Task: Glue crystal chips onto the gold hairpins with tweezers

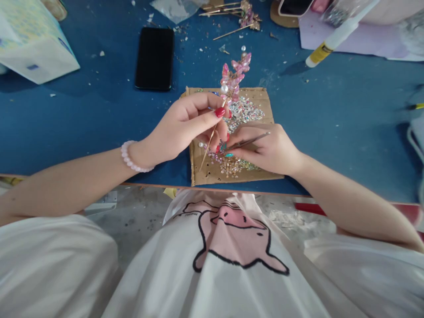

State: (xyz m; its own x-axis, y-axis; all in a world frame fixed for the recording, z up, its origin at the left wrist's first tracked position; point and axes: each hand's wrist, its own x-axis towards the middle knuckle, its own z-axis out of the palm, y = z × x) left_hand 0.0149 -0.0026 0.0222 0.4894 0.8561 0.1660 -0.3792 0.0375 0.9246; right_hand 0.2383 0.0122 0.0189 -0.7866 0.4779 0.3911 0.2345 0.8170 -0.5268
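Observation:
My left hand (188,126) pinches the thin gold stem of a hairpin (233,79) between thumb and fingers. Pink petals and white pearls cover the hairpin's upper end, which tilts up and to the right. Close by, my right hand (265,148) is closed on slim metal tweezers (250,140), whose tips are hidden near the fingers. Both hands are over a piece of brown cardboard (271,170). On it lie silvery rhinestones (248,110) and a smaller heap of amber-coloured ones (230,168), with pinkish and greenish stones beside them.
A black phone (154,59) lies on the blue table (331,119) beyond my left hand. At the far left stands a tissue box (36,44). More hairpins (247,17) lie at the back. A glue bottle (331,44) with a yellow label rests at the back right, by purple paper (374,39).

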